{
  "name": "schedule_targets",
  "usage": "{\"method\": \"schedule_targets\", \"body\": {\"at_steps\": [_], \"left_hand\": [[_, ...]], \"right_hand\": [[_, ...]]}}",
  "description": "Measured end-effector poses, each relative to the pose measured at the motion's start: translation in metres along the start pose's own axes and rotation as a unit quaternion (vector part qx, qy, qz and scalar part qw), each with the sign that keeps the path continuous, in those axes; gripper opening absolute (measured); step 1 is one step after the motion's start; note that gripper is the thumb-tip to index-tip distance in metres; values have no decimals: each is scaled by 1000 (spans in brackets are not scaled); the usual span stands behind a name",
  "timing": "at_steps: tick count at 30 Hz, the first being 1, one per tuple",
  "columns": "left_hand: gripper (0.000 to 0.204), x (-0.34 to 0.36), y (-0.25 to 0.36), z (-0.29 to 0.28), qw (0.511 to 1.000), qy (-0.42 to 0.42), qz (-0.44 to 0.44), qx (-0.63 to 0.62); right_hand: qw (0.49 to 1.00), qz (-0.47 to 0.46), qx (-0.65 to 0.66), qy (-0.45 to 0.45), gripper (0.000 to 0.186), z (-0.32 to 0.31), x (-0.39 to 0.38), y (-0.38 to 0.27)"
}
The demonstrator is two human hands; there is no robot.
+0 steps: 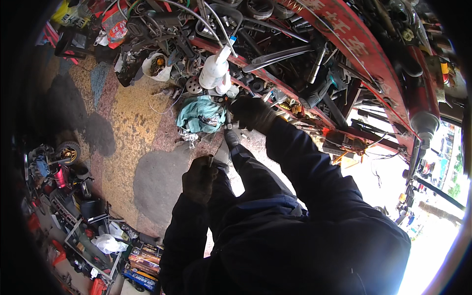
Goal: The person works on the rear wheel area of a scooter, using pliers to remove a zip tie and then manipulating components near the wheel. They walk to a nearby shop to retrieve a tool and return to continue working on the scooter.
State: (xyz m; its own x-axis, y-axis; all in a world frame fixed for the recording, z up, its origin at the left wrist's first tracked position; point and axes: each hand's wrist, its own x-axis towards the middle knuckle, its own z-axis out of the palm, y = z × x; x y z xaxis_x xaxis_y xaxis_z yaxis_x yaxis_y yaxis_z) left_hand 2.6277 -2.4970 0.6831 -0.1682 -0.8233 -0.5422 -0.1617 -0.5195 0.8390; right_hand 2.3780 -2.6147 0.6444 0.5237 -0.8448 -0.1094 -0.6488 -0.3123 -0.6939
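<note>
My left hand (199, 179), in a dark glove, is closed in front of my left leg. The tip of a short metal rod (211, 159) pokes up out of that fist; its lower part is hidden. Farther forward and to the right, my gloved right hand (251, 114) is closed beside the red rack. A dark tool with a bright metal end (229, 126) shows at its fingers, but its kind is unclear. Just left of it lies a crumpled teal cloth (199, 115) on the ground. Behind the cloth stands a white spray bottle (214, 71).
A red metal rack (280, 86) heaped with tools runs along the front right. A white container (157, 67) with small parts sits near the clutter ahead. At lower left are boxes (146, 260) and a white plastic bag (108, 243). The floor (130, 115) is stained.
</note>
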Motion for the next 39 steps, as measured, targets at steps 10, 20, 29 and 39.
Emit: {"method": "schedule_targets", "body": {"at_steps": [10, 20, 29, 39], "left_hand": [[14, 1, -14, -10, 994, 15, 79, 80], [14, -3, -25, -18, 995, 40, 73, 55], [18, 0, -7, -14, 993, 39, 8, 113], [32, -12, 7, -21, 995, 45, 53, 66]], "right_hand": [[957, 190, -181, 123, 40, -94, 28, 54], [832, -33, -545, 99, 46, -91, 13, 98], [952, 113, 101, 265, 47, -53, -4, 119], [936, 181, -252, 164, 37, -71, -28, 98]]}}
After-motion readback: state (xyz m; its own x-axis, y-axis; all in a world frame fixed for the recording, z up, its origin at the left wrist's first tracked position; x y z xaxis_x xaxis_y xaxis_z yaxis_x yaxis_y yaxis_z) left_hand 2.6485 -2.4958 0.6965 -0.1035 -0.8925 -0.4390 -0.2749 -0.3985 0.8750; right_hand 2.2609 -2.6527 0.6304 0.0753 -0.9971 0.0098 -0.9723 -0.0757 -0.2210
